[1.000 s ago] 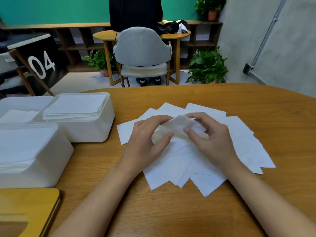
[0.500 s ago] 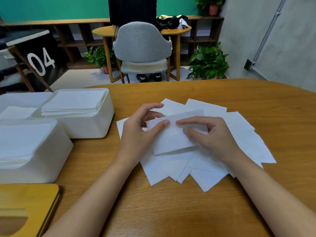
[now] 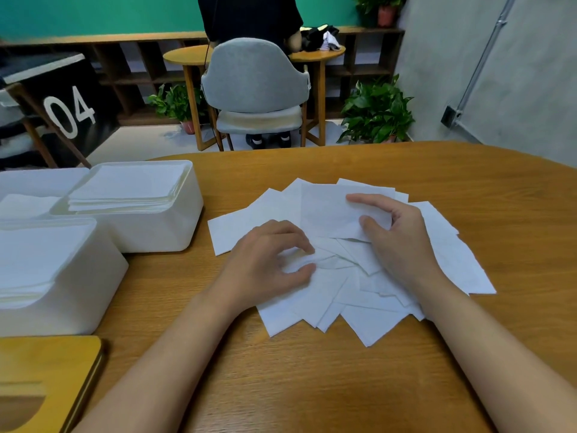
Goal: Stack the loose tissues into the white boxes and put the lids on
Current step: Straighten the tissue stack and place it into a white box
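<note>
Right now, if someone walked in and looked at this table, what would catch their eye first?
The fan of loose tissues spread over the middle of the wooden table, with both hands in it: the right hand pinches one sheet, and the left hand pinches at the pile with curled fingers. To the left stand open white boxes: a far box and a near box, each holding stacked tissues.

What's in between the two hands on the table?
Just loose tissues: in the head view, the white pile fills the gap between the left hand and the right hand.
</note>
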